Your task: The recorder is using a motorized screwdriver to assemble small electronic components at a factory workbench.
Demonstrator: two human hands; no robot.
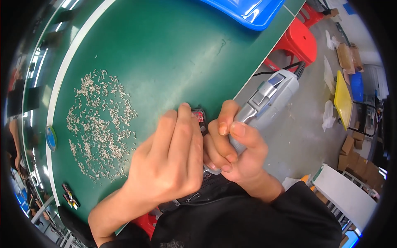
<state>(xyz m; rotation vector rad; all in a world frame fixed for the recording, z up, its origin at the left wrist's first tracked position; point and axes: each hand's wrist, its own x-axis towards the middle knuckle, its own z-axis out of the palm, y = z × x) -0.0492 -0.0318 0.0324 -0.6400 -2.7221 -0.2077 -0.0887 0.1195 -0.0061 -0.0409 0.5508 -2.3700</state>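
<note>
My right hand [242,155] is wrapped round a grey electric screwdriver [271,97]. The tool slants from the upper right down toward my left hand, and its lower end is mostly covered by my fingers. My left hand [169,155] has its fingers bent and pressed together round a small black part with a red inside [200,117], which shows between the two hands. Most of that part is hidden behind my fingers. Left of my left hand, many tiny silvery screws [101,128] lie scattered over the green table [165,53].
A blue tray [252,20] sits at the table's far edge. Red stools [295,41] stand beyond its right side. At the left edge are a small round blue-rimmed dish [51,138] and some small dark pieces [70,196]. Cardboard boxes [357,163] are on the right.
</note>
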